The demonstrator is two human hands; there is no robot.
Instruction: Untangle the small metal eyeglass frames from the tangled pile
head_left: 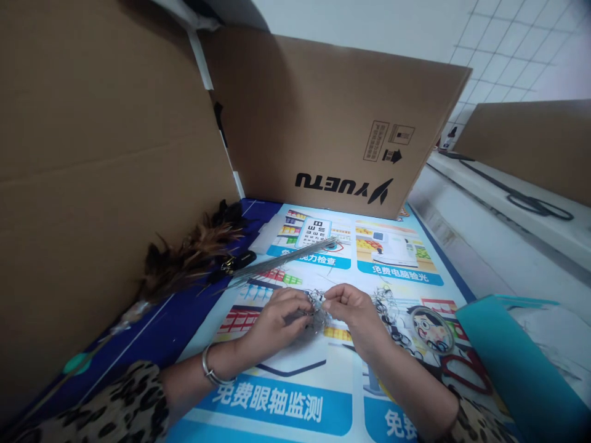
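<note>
Between my two hands is a small clear and silvery tangle of thin wire [317,303] with darker bits in it; its exact kind is hard to make out. My left hand [284,314], a silver bangle on its wrist, holds this piece from the left with curled fingers. From the right, the thumb and forefinger of my right hand [353,311] pinch its edge. Beyond them a bundle of thin straight metal wires [289,257] lies slantwise. Next to my right forearm are loose black rings with wire ends [392,317] and a round clear dish [431,330] holding dark rings.
Tall cardboard panels [341,123] wall in the back and left. A brown feather bunch [189,255] and a black fob [242,259] lie left. At right are red-handled scissors [468,372] and a teal box [521,369]. Black-handled scissors [540,205] rest on a ledge.
</note>
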